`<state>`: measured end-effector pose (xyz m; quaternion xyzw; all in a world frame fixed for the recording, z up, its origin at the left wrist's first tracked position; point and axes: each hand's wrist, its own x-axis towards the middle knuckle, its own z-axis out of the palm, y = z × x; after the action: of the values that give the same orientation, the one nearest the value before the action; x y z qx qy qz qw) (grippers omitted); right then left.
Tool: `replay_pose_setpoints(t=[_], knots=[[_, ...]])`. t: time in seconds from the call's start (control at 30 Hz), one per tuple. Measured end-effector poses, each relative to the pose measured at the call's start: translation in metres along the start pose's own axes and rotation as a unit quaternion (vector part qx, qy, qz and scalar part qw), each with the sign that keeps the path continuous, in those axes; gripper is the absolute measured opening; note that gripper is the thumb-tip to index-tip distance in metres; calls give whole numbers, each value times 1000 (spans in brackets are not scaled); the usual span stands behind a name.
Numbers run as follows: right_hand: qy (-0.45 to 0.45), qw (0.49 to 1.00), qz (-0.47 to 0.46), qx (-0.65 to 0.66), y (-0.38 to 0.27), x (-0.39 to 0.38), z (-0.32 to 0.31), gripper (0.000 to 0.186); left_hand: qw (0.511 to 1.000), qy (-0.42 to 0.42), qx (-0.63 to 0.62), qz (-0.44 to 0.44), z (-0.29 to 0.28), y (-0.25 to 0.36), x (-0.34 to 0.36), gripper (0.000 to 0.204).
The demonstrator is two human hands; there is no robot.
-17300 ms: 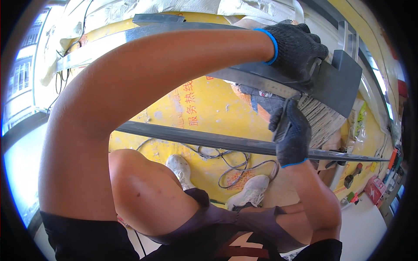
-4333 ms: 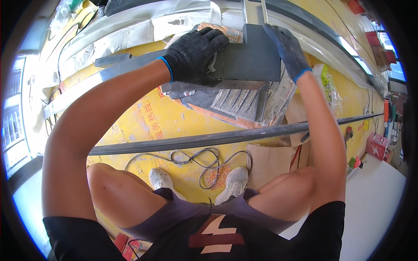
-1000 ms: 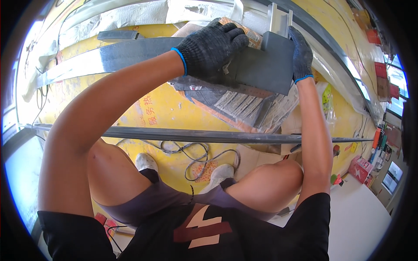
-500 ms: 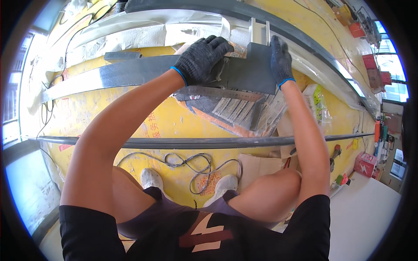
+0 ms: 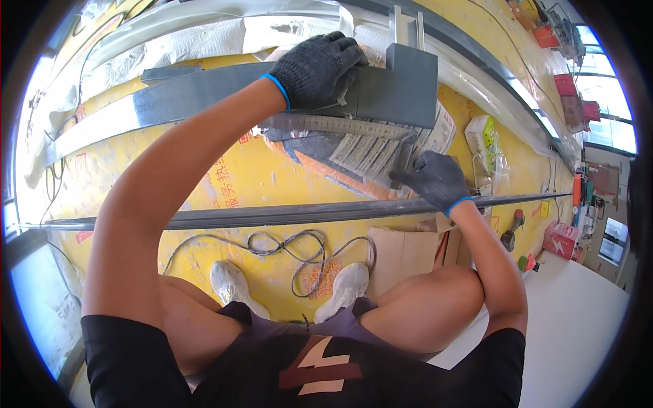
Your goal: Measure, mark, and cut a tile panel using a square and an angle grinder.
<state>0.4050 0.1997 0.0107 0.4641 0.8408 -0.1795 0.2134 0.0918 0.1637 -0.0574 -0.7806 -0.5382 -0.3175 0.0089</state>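
Note:
My left hand [image 5: 311,71], in a dark glove, grips the top of a grey metal piece [image 5: 405,95] with a raised right end, lying across a long grey strip [image 5: 183,95]. A light metal channel [image 5: 398,27] sticks out beyond it at the top. A steel square ruler [image 5: 340,126] lies along the piece's near edge, its short arm pointing toward me. My gloved right hand [image 5: 435,177] is closed on that arm, below the piece's right end. Underneath are printed bags or packaging [image 5: 326,160], partly hidden.
A long dark rail [image 5: 299,216] crosses before my shoes on the yellow floor covering [image 5: 190,163]. A cord [image 5: 286,245], cardboard [image 5: 401,262] and power tool [image 5: 511,234] lie nearby. Padded white wrapping [image 5: 190,47] runs behind; red boxes [image 5: 564,85] stand at right.
My right hand has left the grey piece's right edge and come down toward me to the square's short arm. My left hand stays on the piece.

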Motion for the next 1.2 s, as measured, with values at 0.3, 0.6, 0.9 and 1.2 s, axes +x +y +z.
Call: replay_pose_setpoints(t=[0.3,0.6,0.9,1.2], knots=[[-30,973,-4,229,12,27,27,36,1000,-12,20,-10,3,0,-1,23],[-76,813,-84,571,47,21,54,30,999,-14,51,3,5,-2,-1,25],[111,868,-216,433,74,31,104,27,999,-6,41,10,4,-2,1,24],[287,859,-372,202,62,21,87,25,1000,0,22,15,6,-6,3,21]])
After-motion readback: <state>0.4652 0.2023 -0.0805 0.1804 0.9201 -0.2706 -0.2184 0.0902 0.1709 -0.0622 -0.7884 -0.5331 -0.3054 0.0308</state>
